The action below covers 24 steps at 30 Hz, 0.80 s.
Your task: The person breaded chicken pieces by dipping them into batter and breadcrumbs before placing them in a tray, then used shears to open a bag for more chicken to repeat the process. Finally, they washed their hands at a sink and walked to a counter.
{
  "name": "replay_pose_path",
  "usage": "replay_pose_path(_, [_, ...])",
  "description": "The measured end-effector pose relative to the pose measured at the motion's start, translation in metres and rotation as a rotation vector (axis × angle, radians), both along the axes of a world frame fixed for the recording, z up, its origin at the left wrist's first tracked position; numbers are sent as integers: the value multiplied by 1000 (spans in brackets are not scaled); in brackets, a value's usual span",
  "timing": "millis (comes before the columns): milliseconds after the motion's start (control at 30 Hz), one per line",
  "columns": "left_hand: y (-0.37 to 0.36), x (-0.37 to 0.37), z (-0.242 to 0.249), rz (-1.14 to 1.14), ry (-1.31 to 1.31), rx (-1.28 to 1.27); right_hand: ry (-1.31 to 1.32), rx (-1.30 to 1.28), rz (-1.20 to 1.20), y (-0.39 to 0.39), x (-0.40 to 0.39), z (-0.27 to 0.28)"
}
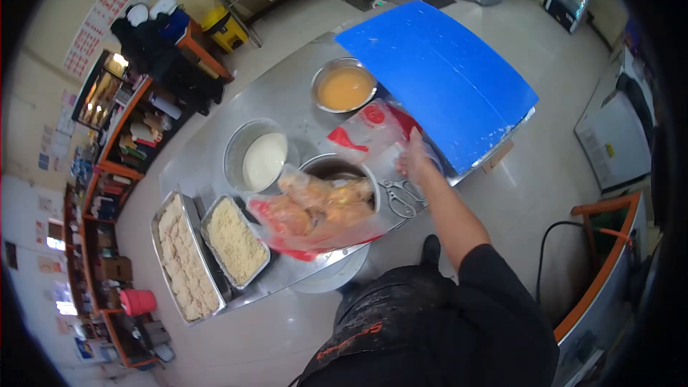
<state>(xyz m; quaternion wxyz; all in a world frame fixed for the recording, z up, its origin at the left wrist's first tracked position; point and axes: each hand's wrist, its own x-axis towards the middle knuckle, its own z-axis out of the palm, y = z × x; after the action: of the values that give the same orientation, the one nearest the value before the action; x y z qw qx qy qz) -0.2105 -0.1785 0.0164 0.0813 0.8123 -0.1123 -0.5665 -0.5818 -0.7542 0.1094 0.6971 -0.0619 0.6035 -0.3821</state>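
Observation:
My right hand point(413, 160) reaches over the steel table beside the blue board, fingers curled on a clear plastic bag point(367, 129) with red print. Close below that hand lies a pair of scissors point(398, 198). Nearer to me, another red-printed bag filled with raw chicken pieces point(326, 208) rests across a round metal pot point(365, 172), hiding part of its rim. My left hand is out of view.
On the steel table point(208, 165) stand a bowl of orange liquid point(345, 89), a pot of white batter point(265, 162), a tray of crumbs point(235, 242) and a tray of coated pieces point(185, 261). The large blue board point(444, 79) covers the right end. A person in black point(168, 57) stands beyond.

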Motion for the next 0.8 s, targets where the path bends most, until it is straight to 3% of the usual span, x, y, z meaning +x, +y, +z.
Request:
replay_pose_path(67, [-24, -34, 13, -53, -14, -10, -175, 89, -117, -19, 15, 14])
replay_pose_path(100, [-37, -48, 20, -67, -16, -9, -205, -57, -80, -25, 27, 35])
replay_pose_path(167, [-63, -68, 30, -86, -15, -12, -317, -242, -14, -53, 44, 1])
replay_pose_path(200, [-75, -73, 34, -95, -14, -11, -407, -271, 16, -71, 58, -50])
replay_pose_path(233, [-85, -77, 35, -107, -13, -9, -328, -321, 5, -72, 62, -38])
replay_pose_path(300, [-101, -80, 34, -132, -11, 0, -209, -385, 5, -65, 76, -3])
replay_pose_path(500, [-175, -88, 27, -251, 1, 7, -235, -747, 247, 20, 69, 185])
replay_pose_path(567, [-205, -99, 28, -282, -10, -5, 93, -1121, 130, 30, 42, 214])
replay_pose_path(600, [-221, -106, 27, -297, -19, -17, 150, -1183, 136, 23, 16, 227])
replay_pose_path(700, [-267, -148, 25, -337, -35, -41, 457, -1298, 159, -14, -115, 251])
replay_pose_path(767, [-296, -187, 24, -355, -49, -45, 577, -1271, 149, -47, -222, 257])
replay_pose_path(800, [-310, -209, 25, -362, -56, -43, 519, -1248, 125, -68, -278, 255])
